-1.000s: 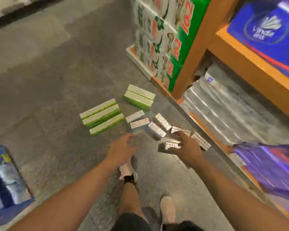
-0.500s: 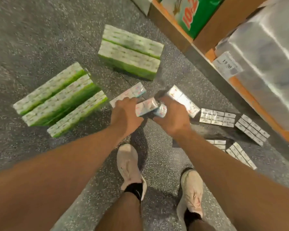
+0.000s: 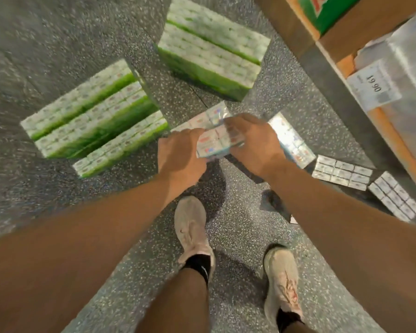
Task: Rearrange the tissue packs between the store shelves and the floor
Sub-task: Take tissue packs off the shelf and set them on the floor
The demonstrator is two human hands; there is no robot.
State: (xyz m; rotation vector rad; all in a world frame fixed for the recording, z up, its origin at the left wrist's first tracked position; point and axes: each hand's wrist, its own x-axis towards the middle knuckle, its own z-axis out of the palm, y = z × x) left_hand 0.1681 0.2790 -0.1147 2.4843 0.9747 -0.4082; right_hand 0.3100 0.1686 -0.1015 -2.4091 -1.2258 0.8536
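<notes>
Just above the floor [image 3: 58,27], both hands hold one small tissue pack [image 3: 215,143] at frame centre: the left hand [image 3: 180,157] curls round its near-left end, the right hand [image 3: 252,143] clamps its right end, each grip pinching the pack. Another pack [image 3: 203,120] lies under it at 12 o'clock. Green packs [image 3: 94,116] sit at 9 o'clock, a green stack [image 3: 214,46] at 12, flat silver packs [image 3: 341,171] at 3, beside the shelf [image 3: 322,68].
</notes>
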